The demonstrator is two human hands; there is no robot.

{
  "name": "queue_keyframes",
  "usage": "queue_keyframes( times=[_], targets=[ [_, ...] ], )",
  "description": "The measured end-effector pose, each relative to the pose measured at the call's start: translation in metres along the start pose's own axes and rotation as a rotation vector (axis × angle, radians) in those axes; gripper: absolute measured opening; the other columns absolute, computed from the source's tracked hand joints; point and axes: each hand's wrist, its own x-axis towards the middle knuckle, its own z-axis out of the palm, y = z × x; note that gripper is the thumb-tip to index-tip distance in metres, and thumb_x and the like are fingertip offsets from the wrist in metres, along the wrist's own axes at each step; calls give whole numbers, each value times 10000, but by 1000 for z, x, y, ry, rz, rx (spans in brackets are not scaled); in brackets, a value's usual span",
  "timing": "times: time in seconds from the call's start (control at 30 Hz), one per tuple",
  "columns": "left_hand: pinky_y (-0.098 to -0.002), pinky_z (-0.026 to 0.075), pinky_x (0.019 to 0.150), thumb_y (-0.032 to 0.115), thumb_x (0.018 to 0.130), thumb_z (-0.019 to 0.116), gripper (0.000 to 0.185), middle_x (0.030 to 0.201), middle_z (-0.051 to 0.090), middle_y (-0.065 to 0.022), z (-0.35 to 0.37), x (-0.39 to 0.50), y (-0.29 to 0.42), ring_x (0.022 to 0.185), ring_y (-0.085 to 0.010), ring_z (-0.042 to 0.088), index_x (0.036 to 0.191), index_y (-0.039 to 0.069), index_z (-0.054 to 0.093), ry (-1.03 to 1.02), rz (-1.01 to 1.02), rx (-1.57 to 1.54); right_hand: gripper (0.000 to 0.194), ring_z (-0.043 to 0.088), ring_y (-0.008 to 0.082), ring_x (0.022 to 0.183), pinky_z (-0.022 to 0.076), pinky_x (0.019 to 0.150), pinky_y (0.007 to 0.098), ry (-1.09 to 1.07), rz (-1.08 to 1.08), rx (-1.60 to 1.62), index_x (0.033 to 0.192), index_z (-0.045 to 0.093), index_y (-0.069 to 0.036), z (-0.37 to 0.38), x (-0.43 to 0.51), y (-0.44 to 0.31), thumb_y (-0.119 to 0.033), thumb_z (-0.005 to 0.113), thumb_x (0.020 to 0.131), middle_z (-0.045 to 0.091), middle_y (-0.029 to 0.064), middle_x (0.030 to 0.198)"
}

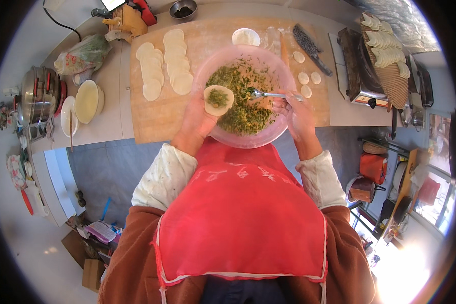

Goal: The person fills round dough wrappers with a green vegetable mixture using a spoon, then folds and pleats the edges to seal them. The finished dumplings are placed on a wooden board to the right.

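A round dough wrapper (209,110) rests on the fingers and palm of my left hand (199,121), with a small mound of chopped green filling (217,98) at its middle. My right hand (299,114) grips the handle of a metal spoon or fork (275,95); its head lies in the filling, so its shape is partly hidden. Both hands are over a pink translucent plastic bowl (247,142), which holds loose green filling with yellow bits (247,121). The bowl sits at the front edge of a floured wooden board (155,121).
Overlapping dough wrappers (151,72) lie on the board's left. Several dough pieces (303,78) and a cleaver (307,43) are at right, with a small flour bowl (246,37) behind. A woven tray of folded dumplings (383,49) rests over a gas stove (359,76). A cream bowl (89,102) stands left.
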Motion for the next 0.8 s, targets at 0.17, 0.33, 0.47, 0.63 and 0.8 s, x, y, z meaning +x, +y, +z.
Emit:
queue_keyframes(
  times=[0.17, 0.33, 0.47, 0.63, 0.8],
  targets=[
    [-454, 435, 1042, 322, 1065, 243, 462, 1276, 518, -178, 33, -4, -11, 1185, -305, 519, 1322, -26, 406, -86, -58, -6, 227, 665, 218, 836, 559, 748, 323, -85, -217, -215, 1102, 618, 57, 17, -26, -4, -101, 507, 982, 672, 144, 911],
    [-446, 425, 1044, 314, 1066, 242, 455, 1280, 516, -170, 49, -8, -12, 1173, -293, 520, 1320, -26, 408, -110, -43, -11, 299, 657, 314, 885, 542, 789, 357, -356, -1046, -1115, 1190, 606, 28, 21, -42, 16, -14, 575, 896, 670, 168, 981],
    [-448, 433, 1021, 314, 1065, 245, 448, 1274, 520, -166, 55, -10, -11, 1159, -288, 524, 1310, -20, 416, -87, -6, 13, 404, 636, 345, 942, 532, 789, 373, -509, -1147, -1160, 1219, 580, 37, 16, -45, 35, 19, 624, 817, 628, 201, 1107],
    [-445, 438, 1015, 313, 1064, 241, 442, 1264, 527, -166, 52, -9, -12, 1159, -282, 526, 1301, -13, 425, -40, 18, -2, 416, 639, 338, 938, 536, 789, 377, -482, -1164, -1181, 1205, 588, 38, 20, -46, 26, 63, 622, 792, 630, 201, 1112],
    [-447, 428, 1034, 339, 1061, 242, 472, 1292, 521, -166, 48, -9, -10, 1189, -278, 518, 1326, -12, 414, -129, 34, -23, 320, 654, 283, 900, 528, 822, 333, -336, -847, -891, 1152, 624, 29, 25, -53, 6, 87, 592, 838, 654, 196, 1029]
  ],
)
